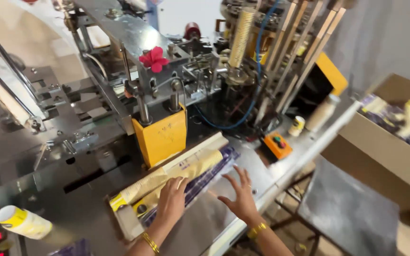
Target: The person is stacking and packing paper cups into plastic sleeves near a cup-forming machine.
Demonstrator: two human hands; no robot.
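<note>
Long stacks of pale yellow paper cups (181, 176) lie on their side in a shallow tray (128, 226) on the steel machine table (72, 204). My left hand (172, 199) rests palm down on the stacks near their middle. My right hand (240, 194) hovers open, fingers spread, just right of the tray over a purple-printed wrapper (209, 178) and holds nothing. Both wrists wear gold bangles.
A yellow block (161, 138) of the cup machine stands right behind the tray, under steel rods and a red flower (153, 59). An orange button box (277, 144) sits to the right. A single cup (23, 222) lies at lower left. An open cardboard box (395, 137) with packets stands at right.
</note>
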